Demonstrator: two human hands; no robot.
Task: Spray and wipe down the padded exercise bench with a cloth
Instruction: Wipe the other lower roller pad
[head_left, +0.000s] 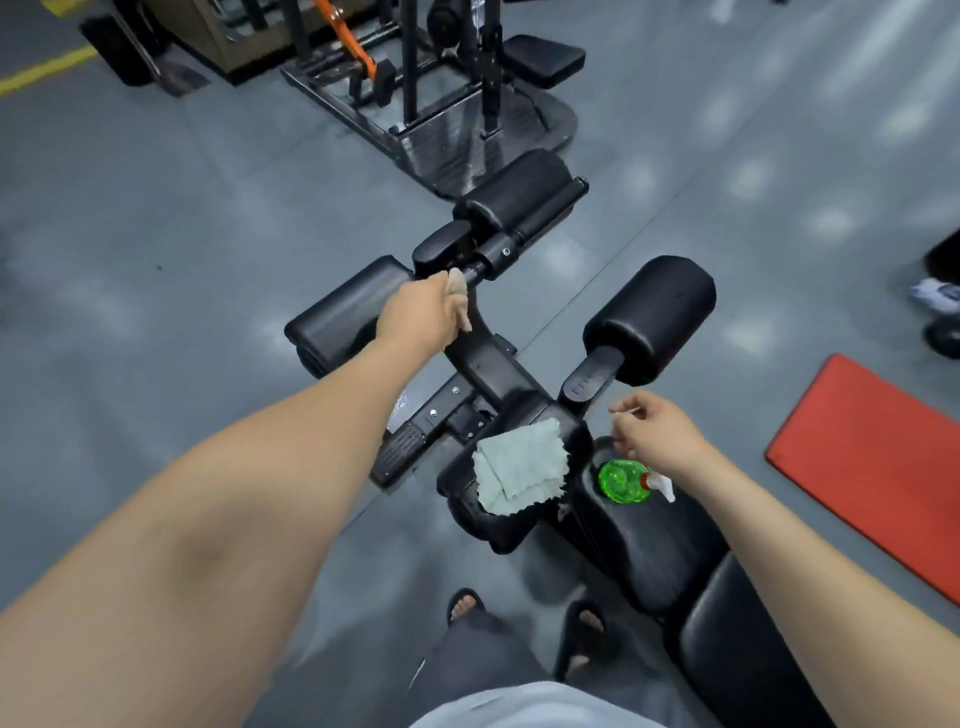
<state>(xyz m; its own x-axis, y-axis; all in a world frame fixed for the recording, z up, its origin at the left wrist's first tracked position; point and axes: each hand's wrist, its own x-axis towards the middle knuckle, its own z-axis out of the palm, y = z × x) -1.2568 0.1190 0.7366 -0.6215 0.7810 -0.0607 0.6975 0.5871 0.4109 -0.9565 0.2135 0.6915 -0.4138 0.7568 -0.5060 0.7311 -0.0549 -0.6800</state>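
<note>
Looking down past sandalled feet (584, 623), I saw the padded bench (649, 551) running from near right toward the centre. A green spray bottle (623, 480) stood on its seat, and just left of it a pale green cloth (519, 465) lay folded over a front pad. The right hand (657, 434) hovered just beyond the bottle, fingers loosely curled and, as far as I could tell, holding nothing. Farther off, the left hand (423, 314) had its fingers curled round a tan rag (458, 283) pressed against the black centre bar (480, 270). That forearm hid part of the left roller pad (343, 317). The right roller pad (654, 317) stood clear. A red mat (872, 457) lay to the right, with a weight machine (415, 78) beyond.
</note>
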